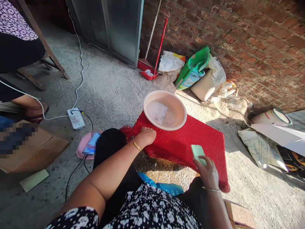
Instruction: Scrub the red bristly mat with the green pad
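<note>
Hands on a red fuzzy mat (186, 143) beside a round pink plastic basin (165, 110).

Left hand (147, 135) reaches forward with the arm stretched across the knee, wrist bent down, fingers curled into a loose fist that presses on the mat's near left edge, just below the basin's rim; it grips nothing that can be seen. Right hand (208, 171) is raised with the forearm coming up from the lap, fingers wrapped around the lower end of a pale green rectangular bar (198, 153), which sticks up above the mat's near right part. The basin sits on the mat's far left corner, holding cloudy water. A white power strip (76, 118) lies on the concrete floor to the left, well apart.
</note>
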`<state>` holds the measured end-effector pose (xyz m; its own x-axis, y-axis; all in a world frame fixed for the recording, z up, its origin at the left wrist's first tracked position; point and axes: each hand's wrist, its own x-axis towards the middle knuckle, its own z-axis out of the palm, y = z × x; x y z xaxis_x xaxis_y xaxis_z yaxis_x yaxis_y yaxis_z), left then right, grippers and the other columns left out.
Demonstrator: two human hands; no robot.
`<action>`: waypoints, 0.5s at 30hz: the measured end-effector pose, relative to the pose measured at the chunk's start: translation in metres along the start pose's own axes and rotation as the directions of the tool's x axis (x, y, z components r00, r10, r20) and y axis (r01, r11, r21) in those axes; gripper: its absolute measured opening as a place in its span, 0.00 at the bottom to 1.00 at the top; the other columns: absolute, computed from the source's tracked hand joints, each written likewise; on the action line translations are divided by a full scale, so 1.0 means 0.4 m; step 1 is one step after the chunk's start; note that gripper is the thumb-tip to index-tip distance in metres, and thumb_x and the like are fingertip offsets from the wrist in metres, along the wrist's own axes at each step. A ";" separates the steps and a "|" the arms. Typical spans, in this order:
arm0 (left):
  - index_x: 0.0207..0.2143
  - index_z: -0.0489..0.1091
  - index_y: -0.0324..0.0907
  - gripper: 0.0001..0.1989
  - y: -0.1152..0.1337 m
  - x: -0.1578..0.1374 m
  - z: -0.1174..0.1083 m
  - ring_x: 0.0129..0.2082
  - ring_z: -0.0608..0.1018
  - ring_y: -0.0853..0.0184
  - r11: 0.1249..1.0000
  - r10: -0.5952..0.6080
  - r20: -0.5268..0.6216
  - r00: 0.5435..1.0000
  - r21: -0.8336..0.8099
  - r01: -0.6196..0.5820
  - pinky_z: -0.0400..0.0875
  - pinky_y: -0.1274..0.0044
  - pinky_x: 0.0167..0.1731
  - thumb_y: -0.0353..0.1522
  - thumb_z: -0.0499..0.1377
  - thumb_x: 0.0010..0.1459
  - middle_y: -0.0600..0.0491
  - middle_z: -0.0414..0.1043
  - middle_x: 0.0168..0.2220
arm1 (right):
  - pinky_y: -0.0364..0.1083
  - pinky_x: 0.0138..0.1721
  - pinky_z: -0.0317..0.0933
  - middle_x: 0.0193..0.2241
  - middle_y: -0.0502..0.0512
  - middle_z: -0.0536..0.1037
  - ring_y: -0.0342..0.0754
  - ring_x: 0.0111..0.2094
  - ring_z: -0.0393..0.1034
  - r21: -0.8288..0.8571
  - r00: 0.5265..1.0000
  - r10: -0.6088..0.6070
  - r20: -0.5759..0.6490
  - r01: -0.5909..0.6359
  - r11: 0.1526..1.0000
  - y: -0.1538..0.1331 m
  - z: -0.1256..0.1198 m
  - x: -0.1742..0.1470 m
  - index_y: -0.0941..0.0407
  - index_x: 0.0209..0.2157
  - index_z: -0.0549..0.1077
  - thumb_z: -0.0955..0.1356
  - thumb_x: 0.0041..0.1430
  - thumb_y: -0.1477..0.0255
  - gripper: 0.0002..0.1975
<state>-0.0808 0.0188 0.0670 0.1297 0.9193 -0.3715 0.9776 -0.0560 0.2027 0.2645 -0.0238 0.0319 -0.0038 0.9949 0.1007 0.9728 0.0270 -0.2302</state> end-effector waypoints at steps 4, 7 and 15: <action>0.40 0.76 0.33 0.16 -0.020 0.004 0.003 0.44 0.78 0.57 0.998 -0.058 -0.035 0.998 0.011 0.059 0.69 0.69 0.41 0.23 0.49 0.59 0.37 0.77 0.41 | 0.44 0.33 0.60 0.37 0.53 0.71 0.47 0.33 0.68 0.181 0.954 -0.301 0.022 0.292 0.939 -0.241 0.086 0.007 0.51 0.40 0.74 0.66 0.56 0.55 0.16; 0.41 0.75 0.33 0.16 -0.024 0.012 0.011 0.45 0.78 0.57 0.997 -0.072 -0.069 0.995 0.026 0.074 0.69 0.68 0.42 0.23 0.48 0.60 0.36 0.76 0.41 | 0.44 0.36 0.59 0.35 0.54 0.70 0.46 0.34 0.67 0.204 0.897 -0.442 -0.014 0.436 0.877 -0.344 0.125 0.027 0.52 0.39 0.74 0.67 0.58 0.59 0.13; 0.41 0.74 0.34 0.14 0.033 0.023 0.025 0.42 0.78 0.57 0.995 0.093 -0.094 0.991 0.042 -0.090 0.69 0.67 0.42 0.27 0.49 0.61 0.38 0.76 0.40 | 0.45 0.31 0.58 0.37 0.54 0.70 0.48 0.32 0.68 0.057 0.989 0.149 0.003 -0.149 0.987 -0.015 0.055 0.043 0.51 0.40 0.74 0.67 0.51 0.51 0.22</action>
<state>-0.0649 0.0227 0.0571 0.2043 0.9425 -0.2643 0.9682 -0.1547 0.1967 0.2534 -0.0046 0.0136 0.1401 0.9882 0.0624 0.9477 -0.1155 -0.2976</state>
